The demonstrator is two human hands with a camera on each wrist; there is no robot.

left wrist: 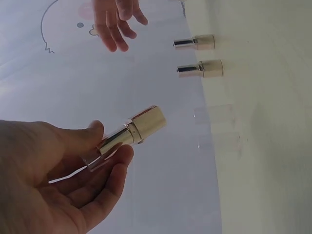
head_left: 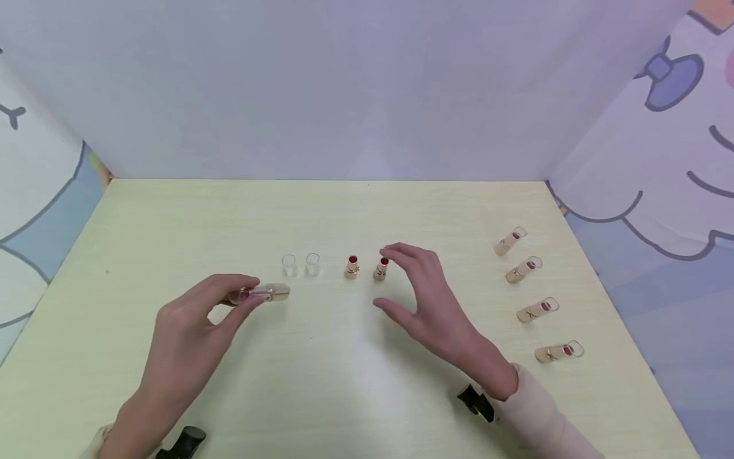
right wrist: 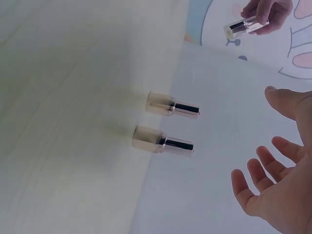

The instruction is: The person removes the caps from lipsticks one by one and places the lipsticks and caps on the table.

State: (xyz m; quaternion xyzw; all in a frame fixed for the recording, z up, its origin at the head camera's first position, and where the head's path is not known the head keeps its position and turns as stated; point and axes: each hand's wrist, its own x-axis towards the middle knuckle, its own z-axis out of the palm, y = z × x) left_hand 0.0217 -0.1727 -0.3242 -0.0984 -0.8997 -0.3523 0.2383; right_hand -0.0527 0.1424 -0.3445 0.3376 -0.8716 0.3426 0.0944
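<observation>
My left hand (head_left: 192,338) pinches a lipstick (head_left: 275,292) by its clear-capped end, the pale gold base pointing right, held above the table. In the left wrist view that lipstick (left wrist: 146,123) shows a shiny metal collar between thumb and fingers. My right hand (head_left: 430,299) is spread with nothing in it, close to two uncapped red lipsticks standing upright: one lipstick (head_left: 381,270) near the fingertips and another lipstick (head_left: 352,268) left of it. Between the hands, two clear caps (head_left: 289,266) stand side by side on the table.
Several capped lipsticks (head_left: 538,310) stand in a column along the right side of the pale table (head_left: 321,395). A plain light backdrop (head_left: 332,89) rises behind the table, with cartoon-printed cloth at both sides.
</observation>
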